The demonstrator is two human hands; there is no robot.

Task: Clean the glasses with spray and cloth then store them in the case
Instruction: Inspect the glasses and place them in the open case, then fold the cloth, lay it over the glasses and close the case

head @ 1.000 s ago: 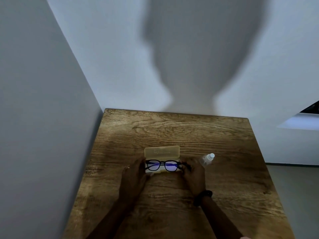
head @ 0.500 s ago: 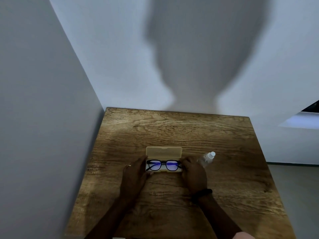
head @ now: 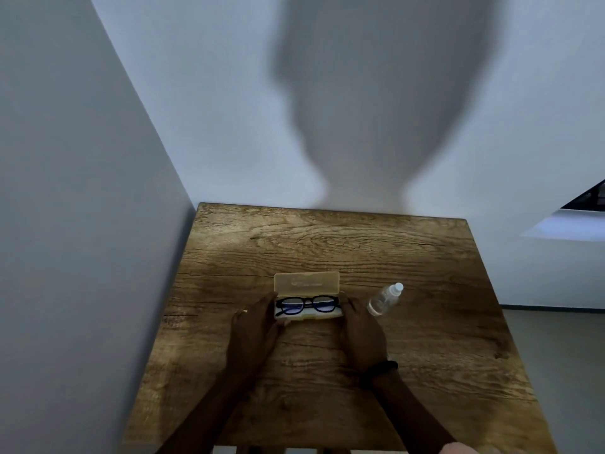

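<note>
Left hand point(head: 253, 326): was laid against the left end of the case, its fingers point(head: 270, 301) fairly straight and nothing enclosed by them.
Case point(head: 306, 283): was set about midway between the left and right edges of the worktop point(head: 425, 355), its yellow lid stood open towards the far edge.
Glasses point(head: 307, 303): were seen lying folded in the case tray, lenses up; something pale was seen beneath them, cloth or lining could not be told.
Right hand point(head: 361, 329): was laid against the right end of the case, its fingers point(head: 347, 301) likewise extended and touching it.
Spray bottle point(head: 383, 300): was left lying on its side just beside the right hand, towards the right edge.
Step in hand: storing was judged nearly done, the lid not yet closed.
Doing it well: the tray was best steadied at both ends, the temples checked inside the rim, and the lid lowered evenly so that no lens was pressed.
</note>
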